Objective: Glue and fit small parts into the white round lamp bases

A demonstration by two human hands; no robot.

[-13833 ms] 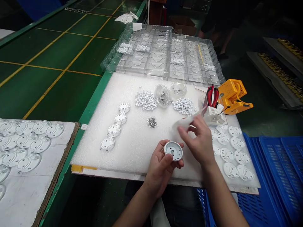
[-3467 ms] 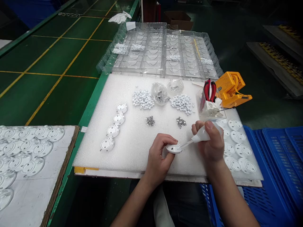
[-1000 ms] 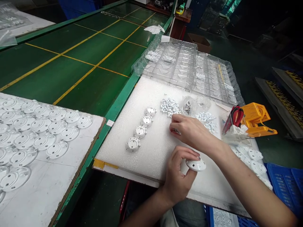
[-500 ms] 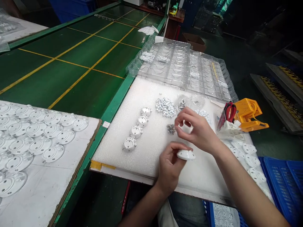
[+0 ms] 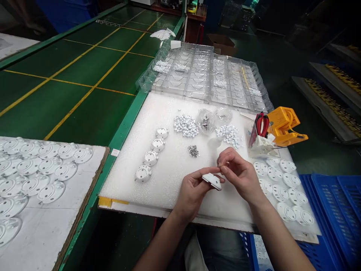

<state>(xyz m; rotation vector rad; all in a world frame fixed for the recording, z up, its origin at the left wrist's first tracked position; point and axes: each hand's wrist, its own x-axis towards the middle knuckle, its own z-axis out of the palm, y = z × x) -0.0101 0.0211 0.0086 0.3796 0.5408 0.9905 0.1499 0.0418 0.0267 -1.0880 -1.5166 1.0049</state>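
My left hand (image 5: 193, 190) grips a round white plastic housing (image 5: 212, 181) by its edge, tilted, above the white foam sheet (image 5: 169, 184). My right hand (image 5: 238, 174) is right beside it, its thumb and fingertips pinched together at the housing's rim. Anything between those fingertips is too small to see. Behind the hands lies a small pile of silver screws (image 5: 193, 151). Left of it runs a row of several white housings (image 5: 150, 158) on the foam.
Clear plastic trays (image 5: 191, 71) stand behind the foam, with white beaded parts (image 5: 185, 125) and a clear bag (image 5: 205, 121) before them. Red-handled pliers (image 5: 262, 125) and a yellow tool (image 5: 283, 122) sit right. Housings cover a board (image 5: 56, 241) at left. A blue crate (image 5: 327, 203) is lower right.
My right hand has come back from the screw pile to the housing in my left hand. The housing now tilts, and the view has swung slightly.
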